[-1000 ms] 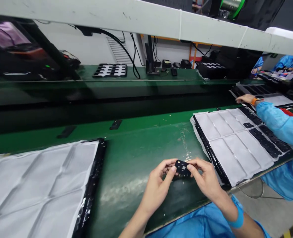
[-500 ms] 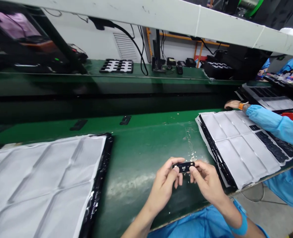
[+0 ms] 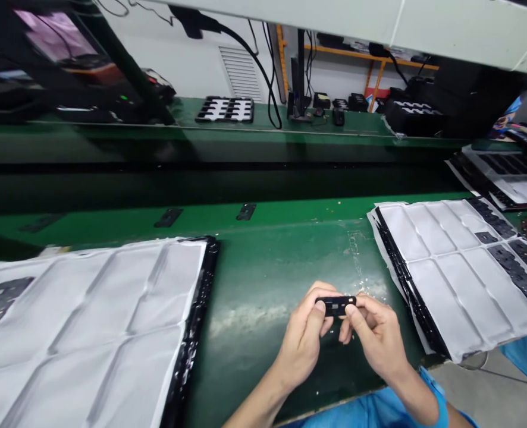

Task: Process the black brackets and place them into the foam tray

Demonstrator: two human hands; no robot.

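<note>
Left hand (image 3: 303,336) and right hand (image 3: 379,336) close together above the counter (image 3: 254,333), near its wearer-side edge (image 3: 330,406); both pinching, thumbs (image 3: 316,321) nearest, fingers (image 3: 323,290) bent. Forearms (image 3: 263,392) angle inward over that edge.

Hard black plastic over glossy green
The small black plate (image 3: 335,305) looks like smooth plastic, and the green counter (image 3: 254,285) is slick and glossy, streaked with pale glare. The left liner (image 3: 94,309) and right liner (image 3: 446,238) are white, matt and creased — like soft cloth or thin foam — while the black tray edges (image 3: 197,330) shine like plastic. The blue garment (image 3: 366,411) is folded cloth; the overhead beam (image 3: 460,30) looks smooth and pale.
</note>
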